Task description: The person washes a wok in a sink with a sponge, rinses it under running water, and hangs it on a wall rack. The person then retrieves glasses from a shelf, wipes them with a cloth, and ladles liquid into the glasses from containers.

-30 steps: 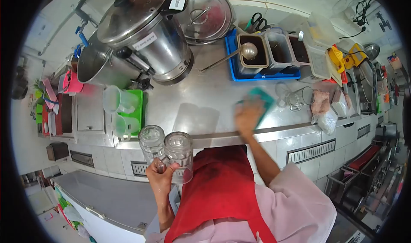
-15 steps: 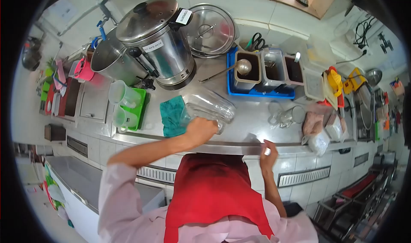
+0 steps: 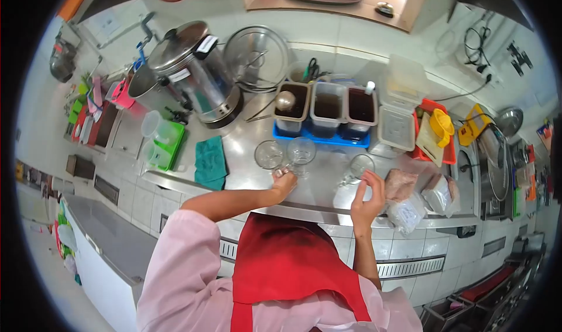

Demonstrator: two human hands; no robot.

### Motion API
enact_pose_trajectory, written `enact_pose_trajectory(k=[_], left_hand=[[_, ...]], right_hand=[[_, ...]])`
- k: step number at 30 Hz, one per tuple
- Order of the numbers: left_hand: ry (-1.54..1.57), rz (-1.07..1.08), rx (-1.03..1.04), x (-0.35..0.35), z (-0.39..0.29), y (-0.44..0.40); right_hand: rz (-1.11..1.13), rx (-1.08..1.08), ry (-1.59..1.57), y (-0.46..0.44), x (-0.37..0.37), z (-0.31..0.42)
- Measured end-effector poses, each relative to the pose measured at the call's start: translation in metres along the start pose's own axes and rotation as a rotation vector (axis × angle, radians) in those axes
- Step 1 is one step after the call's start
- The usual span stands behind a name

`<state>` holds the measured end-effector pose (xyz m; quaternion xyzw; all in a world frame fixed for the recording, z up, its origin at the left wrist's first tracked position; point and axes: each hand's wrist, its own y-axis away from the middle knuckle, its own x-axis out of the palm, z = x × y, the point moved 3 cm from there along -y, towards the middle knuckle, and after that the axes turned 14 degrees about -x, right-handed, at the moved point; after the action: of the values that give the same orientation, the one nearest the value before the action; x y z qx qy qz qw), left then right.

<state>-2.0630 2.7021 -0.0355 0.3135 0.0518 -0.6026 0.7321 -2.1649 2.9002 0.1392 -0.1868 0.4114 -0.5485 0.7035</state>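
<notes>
My left hand [image 3: 285, 182] is closed at the near side of two clear glass mugs, apparently round their handles. The left mug [image 3: 269, 155] and the right mug [image 3: 301, 150] are side by side on the steel counter, mouths up. My right hand [image 3: 370, 196] has its fingers partly bent and its thumb apart. Its fingertips are by the rim of another clear glass [image 3: 362, 166]; whether they touch it I cannot tell. To the left, a folded green cloth [image 3: 210, 162] lies on the counter.
Behind the mugs, dark-liquid containers [image 3: 326, 107] stand in a blue tray [image 3: 281, 134], a ladle [image 3: 285, 101] in one. A steel urn [image 3: 202, 80] and plastic jugs [image 3: 158, 127] on a green tray [image 3: 175, 148] are left. Filled plastic bags [image 3: 405, 214] lie right.
The glassware at my left hand was blurred and tilted; now the two mugs appear upright. My right hand has risen from the counter edge toward the right-hand glass. The camera view has shifted.
</notes>
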Motion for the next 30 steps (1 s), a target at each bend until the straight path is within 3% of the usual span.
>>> enact_pose_trajectory(k=[3, 4, 5, 6, 8, 9, 10, 12, 14, 16, 18, 19, 20, 22, 26, 28, 29, 30], left_hand=[[0.185, 0.050, -0.155, 0.002, -0.011, -0.007], [0.219, -0.072, -0.133, 0.002, -0.016, -0.008], [0.342, 0.008, -0.154, -0.022, 0.007, 0.002], [0.346, 0.087, -0.209, -0.013, -0.006, -0.006], [0.307, -0.043, -0.200, -0.028, -0.007, -0.001], [0.365, -0.085, -0.312, -0.050, 0.008, 0.013], [0.422, -0.124, -0.423, -0.068, 0.022, 0.028], [0.640, -0.393, -0.385, -0.096, 0.030, 0.049], [1.070, -0.407, -0.190, -0.116, 0.042, 0.080], [1.393, 0.092, -0.246, -0.105, 0.036, 0.111], [1.161, 0.279, -0.385, -0.068, 0.010, 0.155], [1.080, 0.549, -0.349, -0.046, -0.010, 0.179], [1.054, 0.780, -0.326, -0.023, -0.038, 0.203], [1.136, 1.064, -0.219, 0.013, -0.101, 0.242], [1.105, 0.990, -0.122, 0.035, -0.132, 0.247], [1.094, 0.922, -0.070, 0.043, -0.147, 0.238], [1.092, 0.890, -0.040, 0.044, -0.155, 0.234], [1.094, 0.860, -0.011, 0.044, -0.164, 0.231]], right_hand=[[0.022, 0.041, -0.039, -0.018, -0.019, -0.025], [0.046, 0.090, -0.097, -0.027, -0.030, -0.042], [0.046, 0.164, -0.099, -0.037, -0.043, -0.064], [0.065, 0.151, -0.003, -0.050, -0.063, -0.095], [0.116, 0.176, 0.202, -0.085, -0.102, -0.165], [0.141, 0.217, 0.317, -0.104, -0.120, -0.199], [0.243, 0.193, 0.449, -0.121, -0.137, -0.242], [0.339, 0.167, 0.585, -0.146, -0.154, -0.292], [0.899, 0.269, 0.686, -0.154, -0.153, -0.324], [0.994, 0.346, 0.605, -0.145, -0.153, -0.347], [0.873, 0.418, 0.849, -0.121, -0.148, -0.319], [0.939, 0.468, 0.949, -0.125, -0.136, -0.277], [0.936, 0.486, 0.944, -0.116, -0.140, -0.287], [0.760, 0.220, 0.874, -0.109, -0.151, -0.314], [0.789, 0.192, 0.806, -0.094, -0.185, -0.363], [0.697, 0.208, 1.185, -0.091, -0.202, -0.374], [0.702, 0.204, 1.188, -0.091, -0.199, -0.373], [0.546, 0.284, 1.134, -0.095, -0.195, -0.367]])
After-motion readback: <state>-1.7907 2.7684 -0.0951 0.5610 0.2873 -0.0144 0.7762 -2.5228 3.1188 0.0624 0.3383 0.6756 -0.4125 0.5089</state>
